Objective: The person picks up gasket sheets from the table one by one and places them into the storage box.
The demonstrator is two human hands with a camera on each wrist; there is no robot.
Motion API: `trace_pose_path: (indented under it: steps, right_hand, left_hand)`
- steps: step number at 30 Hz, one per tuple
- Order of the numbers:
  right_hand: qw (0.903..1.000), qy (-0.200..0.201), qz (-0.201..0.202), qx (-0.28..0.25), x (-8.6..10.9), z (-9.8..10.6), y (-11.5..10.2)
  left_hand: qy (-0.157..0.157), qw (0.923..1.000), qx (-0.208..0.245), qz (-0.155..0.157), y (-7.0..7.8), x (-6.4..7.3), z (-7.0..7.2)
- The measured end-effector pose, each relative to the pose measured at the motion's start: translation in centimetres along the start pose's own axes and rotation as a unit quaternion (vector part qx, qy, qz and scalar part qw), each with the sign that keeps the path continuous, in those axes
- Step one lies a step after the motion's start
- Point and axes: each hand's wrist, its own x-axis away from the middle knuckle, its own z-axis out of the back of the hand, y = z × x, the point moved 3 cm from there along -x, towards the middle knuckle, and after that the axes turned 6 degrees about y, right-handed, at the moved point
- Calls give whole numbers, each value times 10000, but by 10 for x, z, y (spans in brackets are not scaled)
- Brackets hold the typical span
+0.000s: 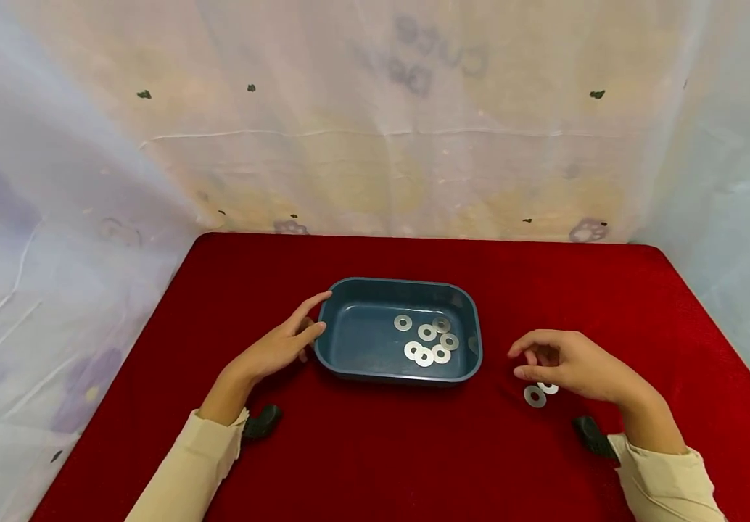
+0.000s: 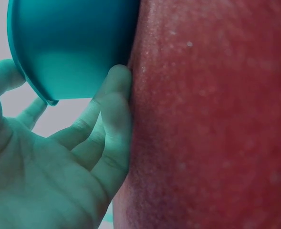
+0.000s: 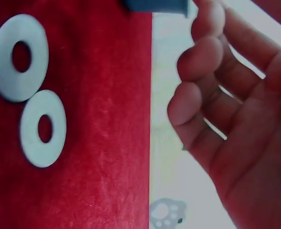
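A dark blue rectangular tray [image 1: 368, 375] stands mid-table with several flat metal washers [image 1: 426, 333] lying in its right half. My left hand [image 1: 277, 348] touches the tray's left end, index finger and thumb at the rim; in the left wrist view, other fingers [image 2: 117, 114] rest low beside the outer wall. To the right of the tray, my right hand [image 1: 571, 362] hovers with bent fingers, thumb and index apart, nothing seen between them. Just below it, two loose washers [image 1: 534, 396] lie on the cloth, one partly hidden in the head view; both show fully in the right wrist view.
A red cloth [image 1: 375, 449] covers the table. Pale patterned curtains [image 1: 362, 181] hang along the back and both sides. Dark straps or mounts [image 1: 261, 422] sit by each wrist, near the cream sleeves [image 1: 199, 453].
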Motion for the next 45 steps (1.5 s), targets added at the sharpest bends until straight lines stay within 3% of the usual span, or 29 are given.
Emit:
trace_pose_path:
  steps: [9, 16, 22, 26, 30, 38, 45]
  right_hand:
    - [9991, 351, -101, -235, -2, 3, 0]
    - [9986, 505, -25, -184, 32, 6, 52]
    - [9997, 120, 46, -222, 43, 2, 77]
    - [9994, -197, 32, -285, 44, 5, 81]
    - [9994, -236, -53, -234, 44, 5, 81]
    - [9996, 257, -99, 82, 36, 1, 77]
    - [9986, 451, -100, 254, 29, -2, 73]
  left_hand:
    - [50, 10000, -12, 3, -4, 6, 3]
    - [35, 10000, -34, -36, -1, 3, -2]
    - [30, 10000, 26, -58, -1, 4, -2]
    - [38, 10000, 43, -61, -2, 3, -1]
    - [39, 10000, 42, -71, -3, 2, -1]
    - [11, 10000, -22, -77, -4, 1, -1]
    - [30, 10000, -75, -37, -4, 0, 0]
